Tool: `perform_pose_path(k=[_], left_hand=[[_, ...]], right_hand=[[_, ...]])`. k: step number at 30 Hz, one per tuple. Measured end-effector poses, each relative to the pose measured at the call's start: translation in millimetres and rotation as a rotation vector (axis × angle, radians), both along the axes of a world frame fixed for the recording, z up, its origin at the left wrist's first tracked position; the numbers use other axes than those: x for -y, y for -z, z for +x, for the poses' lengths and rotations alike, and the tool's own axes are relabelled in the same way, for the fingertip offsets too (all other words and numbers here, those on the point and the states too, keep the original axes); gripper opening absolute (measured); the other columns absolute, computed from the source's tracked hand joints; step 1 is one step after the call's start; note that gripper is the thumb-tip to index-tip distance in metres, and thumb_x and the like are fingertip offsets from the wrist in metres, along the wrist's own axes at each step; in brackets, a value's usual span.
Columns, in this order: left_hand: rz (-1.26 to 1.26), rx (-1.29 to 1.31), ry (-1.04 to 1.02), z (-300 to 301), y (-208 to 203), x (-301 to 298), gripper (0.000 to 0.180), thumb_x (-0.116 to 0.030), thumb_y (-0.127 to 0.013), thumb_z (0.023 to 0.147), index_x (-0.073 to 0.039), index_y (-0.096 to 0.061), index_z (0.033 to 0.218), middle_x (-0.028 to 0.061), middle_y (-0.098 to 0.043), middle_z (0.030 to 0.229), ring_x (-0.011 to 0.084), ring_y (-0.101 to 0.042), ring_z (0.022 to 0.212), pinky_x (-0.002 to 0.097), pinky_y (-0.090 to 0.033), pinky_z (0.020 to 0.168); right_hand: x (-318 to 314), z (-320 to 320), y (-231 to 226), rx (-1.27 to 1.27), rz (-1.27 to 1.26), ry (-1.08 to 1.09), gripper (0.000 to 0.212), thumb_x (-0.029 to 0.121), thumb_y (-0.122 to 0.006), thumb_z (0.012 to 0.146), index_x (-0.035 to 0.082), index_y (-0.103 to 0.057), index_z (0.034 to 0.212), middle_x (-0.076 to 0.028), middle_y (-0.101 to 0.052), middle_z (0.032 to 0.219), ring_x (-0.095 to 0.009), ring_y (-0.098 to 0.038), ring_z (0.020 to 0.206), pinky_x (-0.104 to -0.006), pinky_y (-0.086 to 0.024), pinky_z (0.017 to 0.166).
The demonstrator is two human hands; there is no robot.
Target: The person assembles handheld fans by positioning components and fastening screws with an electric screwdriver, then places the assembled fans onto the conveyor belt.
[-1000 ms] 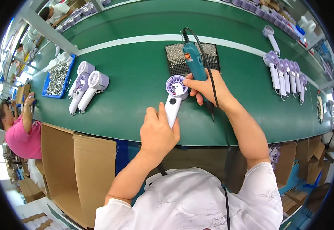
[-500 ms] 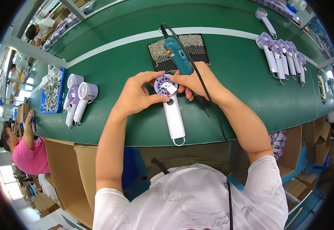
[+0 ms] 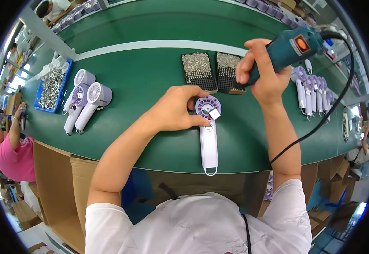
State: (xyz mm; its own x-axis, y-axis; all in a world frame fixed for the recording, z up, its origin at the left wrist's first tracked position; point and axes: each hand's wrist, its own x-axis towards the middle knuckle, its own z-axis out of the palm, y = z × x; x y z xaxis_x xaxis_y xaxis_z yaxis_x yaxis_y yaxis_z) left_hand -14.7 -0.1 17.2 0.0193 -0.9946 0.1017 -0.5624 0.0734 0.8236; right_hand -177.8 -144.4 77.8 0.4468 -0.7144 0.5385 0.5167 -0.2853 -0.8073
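A handheld fan with a purple round head and a white handle (image 3: 209, 148) lies on the green table in front of me, a wire loop at its lower end. My left hand (image 3: 174, 109) grips it where head and handle meet, fingers at the head and thumb on the handle's top. A small white square piece (image 3: 214, 113) sits on the head's open back. My right hand (image 3: 269, 74) is closed around a teal electric screwdriver (image 3: 288, 51), tilted with its tip down by the screw trays. Two black grid trays (image 3: 199, 83) (image 3: 223, 88) hold many small metal screws.
Several purple-and-white fans (image 3: 100, 94) stand at the left, beside a blue tray (image 3: 45, 109) of metal clips. More fans (image 3: 312, 95) line up at the right. The screwdriver's black cable (image 3: 319, 133) hangs over my right forearm. Cardboard boxes (image 3: 55, 186) stand below the table edge; a person in pink (image 3: 17, 156) works at far left.
My right hand has left the fan's head and lifted the screwdriver up and right, its tip now at the screw trays. My left hand still holds the fan. The view has shifted.
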Motion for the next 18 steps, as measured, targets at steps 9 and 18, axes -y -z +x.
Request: perform_pose_path(k=[9, 18], left_hand=[[-0.236, -0.108, -0.010, -15.3, 28.9, -8.6, 0.068, -0.025, -0.091, 0.069, 0.005, -0.061, 0.122, 0.0101, -0.061, 0.092, 0.0198, -0.057, 0.068, 0.0327, -0.050, 0.065], [-0.206, -0.094, 0.007, -11.8, 27.4, -9.4, 0.063, -0.021, -0.087, 0.070, 0.003, -0.058, 0.121, 0.0188, -0.066, 0.104, 0.0367, -0.068, 0.090, 0.0422, -0.056, 0.080]], right_hand=[[-3.0, 74.1, 22.8, 0.002, -0.048, 0.002, 0.013, 0.010, -0.064, 0.099, -0.002, -0.060, 0.096, -0.009, -0.059, 0.063, -0.018, -0.057, 0.047, -0.0335, -0.049, 0.045], [-2.5, 89.7, 40.6, -0.024, 0.065, -0.031, 0.018, 0.016, -0.071, 0.095, 0.000, -0.064, 0.092, -0.006, -0.063, 0.061, -0.012, -0.060, 0.049, -0.0256, -0.047, 0.046]])
